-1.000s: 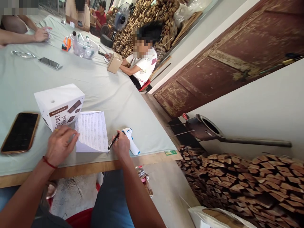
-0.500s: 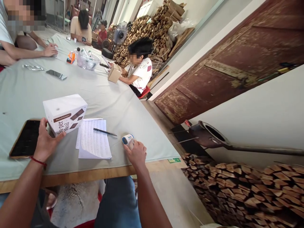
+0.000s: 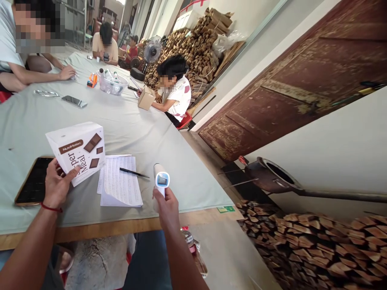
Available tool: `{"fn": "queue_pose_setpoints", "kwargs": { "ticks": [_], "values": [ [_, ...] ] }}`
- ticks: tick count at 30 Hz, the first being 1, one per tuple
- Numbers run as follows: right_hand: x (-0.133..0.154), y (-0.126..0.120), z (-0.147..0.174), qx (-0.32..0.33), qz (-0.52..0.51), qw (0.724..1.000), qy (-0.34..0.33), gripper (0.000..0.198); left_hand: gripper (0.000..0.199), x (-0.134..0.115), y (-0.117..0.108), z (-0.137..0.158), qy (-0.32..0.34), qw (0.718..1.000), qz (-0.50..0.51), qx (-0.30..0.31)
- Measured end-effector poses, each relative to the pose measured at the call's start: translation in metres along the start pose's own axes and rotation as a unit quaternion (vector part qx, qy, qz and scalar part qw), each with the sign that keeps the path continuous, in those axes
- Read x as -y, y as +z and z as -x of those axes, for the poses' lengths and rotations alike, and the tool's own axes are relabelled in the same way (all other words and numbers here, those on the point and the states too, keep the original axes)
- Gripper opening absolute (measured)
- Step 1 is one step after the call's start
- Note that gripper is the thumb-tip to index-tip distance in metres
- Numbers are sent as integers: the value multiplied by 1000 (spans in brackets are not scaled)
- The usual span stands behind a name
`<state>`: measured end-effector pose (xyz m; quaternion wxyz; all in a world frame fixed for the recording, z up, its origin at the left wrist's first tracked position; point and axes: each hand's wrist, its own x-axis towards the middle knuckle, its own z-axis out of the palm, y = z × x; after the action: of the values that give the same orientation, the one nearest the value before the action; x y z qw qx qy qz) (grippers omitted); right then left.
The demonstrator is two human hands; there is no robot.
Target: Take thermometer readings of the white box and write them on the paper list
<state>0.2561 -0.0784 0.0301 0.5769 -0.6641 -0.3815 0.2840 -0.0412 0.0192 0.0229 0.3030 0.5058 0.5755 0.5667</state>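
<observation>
We have both hands busy: our left hand (image 3: 57,186) grips a white printed box (image 3: 80,147) while our right hand (image 3: 165,203) holds a white-and-blue handheld device with a small screen (image 3: 162,180), which looks like a thermometer. The step in hand, as we judge it, is handling these two things together, and any move from here calls for a steady hold on the box and a level wrist behind the device. Our left thumb lies across the lower part of the box's printed face, with the fingers curled at its near left side, so the box sits tilted just beyond the hand; we cannot tell whether its bottom edge touches the table (image 3: 133,125). Our right fingers close around the device's handle, the thumb along it below the screen; the head rises above the hand, its screen turned toward us and its far end pointing away over the cloth. Between the hands lie written sheets (image 3: 119,181), with a black pen (image 3: 134,173) resting partly across them, touched by neither hand. A dark phone (image 3: 32,181) lies just left of our left hand, partly behind it.
</observation>
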Motion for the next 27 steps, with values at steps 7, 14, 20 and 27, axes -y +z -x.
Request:
{"fn": "queue_pose_setpoints", "kwargs": {
  "ticks": [7, 14, 20, 27],
  "values": [
    [48, 53, 70, 220, -169, 961, 11, 34, 66, -29, 7, 15, -168, 934, 314, 2],
    [44, 71, 84, 252, -130, 957, 55, 39, 73, -32, 15, 27, -230, 925, 296, 64],
    [42, 75, 78, 222, -140, 960, 94, 43, 75, -29, 18, 29, -210, 941, 255, 74],
    [41, 76, 77, 229, -124, 961, 89, 45, 76, -30, 20, 30, -196, 949, 230, 86]
  ]
}}
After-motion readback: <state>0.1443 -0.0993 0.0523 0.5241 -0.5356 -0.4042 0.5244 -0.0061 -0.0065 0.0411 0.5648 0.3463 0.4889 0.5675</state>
